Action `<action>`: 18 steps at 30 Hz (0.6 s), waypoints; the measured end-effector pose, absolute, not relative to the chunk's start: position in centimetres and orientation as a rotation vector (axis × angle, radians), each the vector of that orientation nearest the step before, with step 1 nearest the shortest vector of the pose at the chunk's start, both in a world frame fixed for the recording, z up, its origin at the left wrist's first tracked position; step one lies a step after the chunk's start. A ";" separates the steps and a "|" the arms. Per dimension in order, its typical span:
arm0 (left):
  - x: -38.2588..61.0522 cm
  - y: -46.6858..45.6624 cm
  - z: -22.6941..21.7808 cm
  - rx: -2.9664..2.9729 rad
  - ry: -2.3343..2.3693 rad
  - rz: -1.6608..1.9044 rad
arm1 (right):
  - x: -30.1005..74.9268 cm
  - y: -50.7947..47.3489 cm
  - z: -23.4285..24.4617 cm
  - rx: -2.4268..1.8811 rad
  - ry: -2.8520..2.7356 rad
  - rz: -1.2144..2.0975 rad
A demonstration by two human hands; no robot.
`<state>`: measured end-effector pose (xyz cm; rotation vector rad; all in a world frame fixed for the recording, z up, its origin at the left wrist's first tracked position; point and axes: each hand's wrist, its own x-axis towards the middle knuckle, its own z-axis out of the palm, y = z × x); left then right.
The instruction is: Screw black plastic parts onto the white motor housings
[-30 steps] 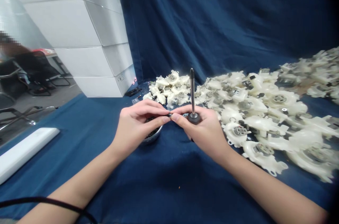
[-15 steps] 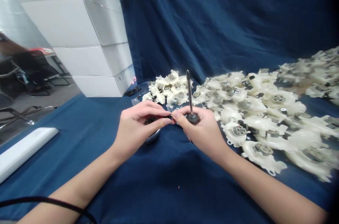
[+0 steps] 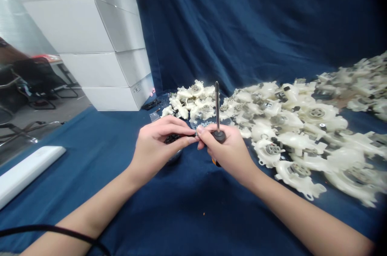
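My left hand [image 3: 159, 143] pinches a small black part [image 3: 173, 139] between thumb and fingers, and a bit of metal shows at its fingertips. My right hand [image 3: 225, 149] is shut around the dark handle of a screwdriver [image 3: 217, 107], whose steel shaft points upward. An orange end of the handle shows under that palm. The fingertips of both hands meet around the small metal bit. A metal bowl [image 3: 174, 157] sits beneath my left hand, mostly hidden. Its contents cannot be seen.
White plastic housings with metal centres [image 3: 290, 127] cover the blue cloth [image 3: 193, 215] to the right and behind my hands. A white bar [image 3: 30, 175] lies at the left, and a black cable [image 3: 45, 229] crosses my left forearm. White cartons [image 3: 99, 46] stand stacked behind.
My left hand has risen and now covers more of the bowl, with the black part showing in its grip. The screwdriver has shifted slightly left, and its orange handle end now shows.
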<state>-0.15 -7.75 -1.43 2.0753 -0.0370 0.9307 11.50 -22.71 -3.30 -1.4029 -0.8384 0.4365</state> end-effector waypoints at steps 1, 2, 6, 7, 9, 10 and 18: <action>-0.1 -7.8 -1.4 2.083 -0.042 0.942 | 11.5 -22.7 -3.3 -1.399 -0.840 0.447; -0.1 -7.8 -1.4 2.094 -0.048 0.954 | 11.5 -22.6 -3.4 -1.397 -0.840 0.455; 0.1 -7.8 -1.4 2.142 -0.073 0.989 | 11.5 -22.5 -3.6 -1.384 -0.831 0.466; 0.1 -7.8 -1.4 2.153 -0.079 0.999 | 11.5 -22.5 -3.6 -1.381 -0.827 0.466; 0.1 -7.8 -1.4 2.176 -0.099 1.024 | 11.5 -22.5 -3.8 -1.375 -0.822 0.467; 0.1 -7.8 -1.5 2.186 -0.111 1.036 | 11.5 -22.5 -3.8 -1.368 -0.819 0.471; 0.0 -7.8 -1.7 2.120 -0.098 0.964 | 11.6 -22.4 -3.6 -1.311 -0.735 0.563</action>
